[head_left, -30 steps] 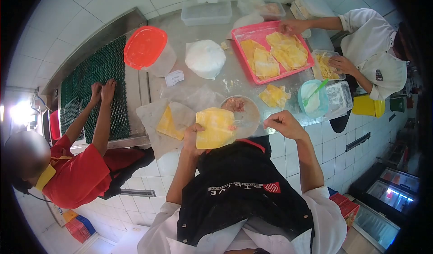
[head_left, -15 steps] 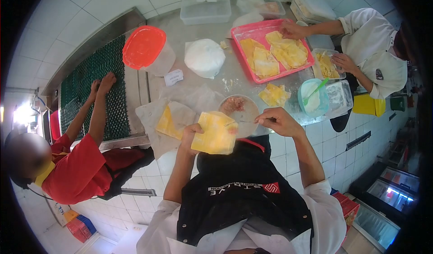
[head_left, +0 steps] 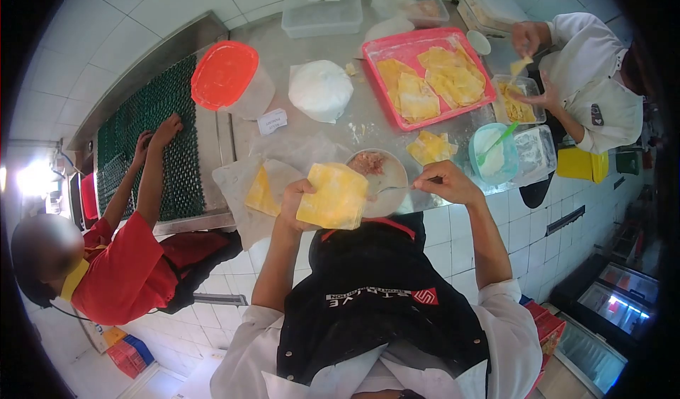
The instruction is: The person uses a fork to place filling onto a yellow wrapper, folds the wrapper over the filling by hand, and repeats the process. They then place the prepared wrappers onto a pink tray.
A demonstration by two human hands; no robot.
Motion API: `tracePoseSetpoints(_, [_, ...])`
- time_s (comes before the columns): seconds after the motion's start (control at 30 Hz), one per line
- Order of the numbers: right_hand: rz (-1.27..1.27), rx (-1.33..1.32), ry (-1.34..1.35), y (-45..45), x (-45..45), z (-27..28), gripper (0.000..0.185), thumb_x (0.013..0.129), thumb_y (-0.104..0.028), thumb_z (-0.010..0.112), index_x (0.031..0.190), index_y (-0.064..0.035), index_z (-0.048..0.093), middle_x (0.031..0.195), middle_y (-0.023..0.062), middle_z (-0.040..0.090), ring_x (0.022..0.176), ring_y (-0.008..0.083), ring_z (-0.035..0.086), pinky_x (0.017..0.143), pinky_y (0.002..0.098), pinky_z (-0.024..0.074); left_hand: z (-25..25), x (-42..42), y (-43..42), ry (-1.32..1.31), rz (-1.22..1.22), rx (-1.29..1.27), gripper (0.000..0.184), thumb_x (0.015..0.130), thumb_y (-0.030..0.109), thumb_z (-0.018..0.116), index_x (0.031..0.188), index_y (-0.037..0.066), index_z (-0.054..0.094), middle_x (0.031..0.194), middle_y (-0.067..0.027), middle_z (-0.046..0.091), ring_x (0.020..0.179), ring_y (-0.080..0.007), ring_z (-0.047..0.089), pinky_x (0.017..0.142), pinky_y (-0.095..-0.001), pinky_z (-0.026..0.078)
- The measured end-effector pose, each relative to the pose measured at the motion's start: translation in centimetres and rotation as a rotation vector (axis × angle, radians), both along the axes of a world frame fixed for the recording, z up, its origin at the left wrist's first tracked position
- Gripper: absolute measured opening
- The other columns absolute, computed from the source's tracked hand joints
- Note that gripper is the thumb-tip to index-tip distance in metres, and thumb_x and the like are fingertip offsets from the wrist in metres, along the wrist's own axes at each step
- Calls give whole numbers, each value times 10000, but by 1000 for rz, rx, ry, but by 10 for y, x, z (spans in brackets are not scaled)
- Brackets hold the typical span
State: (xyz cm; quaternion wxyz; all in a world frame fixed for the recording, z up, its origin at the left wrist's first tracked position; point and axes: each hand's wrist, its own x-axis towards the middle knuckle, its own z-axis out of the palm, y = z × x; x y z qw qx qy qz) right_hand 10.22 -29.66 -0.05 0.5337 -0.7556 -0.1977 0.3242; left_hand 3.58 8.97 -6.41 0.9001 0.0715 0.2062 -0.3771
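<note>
My left hand (head_left: 296, 202) grips a stack of square yellow dough sheets (head_left: 331, 196) by its left edge, above the near table edge. Between finger and thumb, my right hand (head_left: 448, 184) holds a thin metal utensil (head_left: 394, 189), its tip near the right side of the sheets. Behind the sheets is a round dish (head_left: 393, 170) with pinkish minced filling (head_left: 367, 162) in it. A folded yellow sheet (head_left: 262, 193) lies on crumpled plastic (head_left: 230, 179) left of my left hand. More yellow sheets (head_left: 431, 148) rest on the table behind my right hand.
A pink tray (head_left: 404, 123) of sheets, a teal bowl (head_left: 494, 154) with a green spoon, a white bundle (head_left: 321, 92) and a red-lidded container (head_left: 225, 75) stand farther back. One co-worker (head_left: 595, 87) handles yellow pieces at right; another (head_left: 124, 264) touches green mesh (head_left: 142, 144) at left.
The stack has tilted, then turned back and risen slightly. The utensil has come into view in my right hand. The right co-worker's hand has left the tray and lifted a yellow piece.
</note>
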Motion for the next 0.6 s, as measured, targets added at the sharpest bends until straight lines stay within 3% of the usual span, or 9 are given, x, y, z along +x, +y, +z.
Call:
tracePoseSetpoints(0.13, [-68,-92,-52,-13,-2,-14,184,924,-182,746,957,-2,759,799,69,694,711,125,620,625,303,461,0,6,10,-52,68,315,604,785,156,507,1333,-97,517,1260,-273,638,1092,-425,677,981,-519,554])
tracePoseSetpoints(0.33, [-143,-456,-271,4,-19,-33,267,942,-358,676,944,-112,781,847,132,711,759,324,681,664,421,510,1,2,22,-59,172,366,596,772,141,516,1322,-87,532,1236,-246,650,1072,-405,683,962,-510,567])
tracePoseSetpoints(0.6, [-239,-697,-582,30,-45,-37,237,963,-321,640,995,-137,786,861,113,683,737,363,683,668,475,534,-2,-19,27,-102,262,284,640,745,126,525,1351,-79,513,1294,-251,635,1137,-408,669,1009,-525,545])
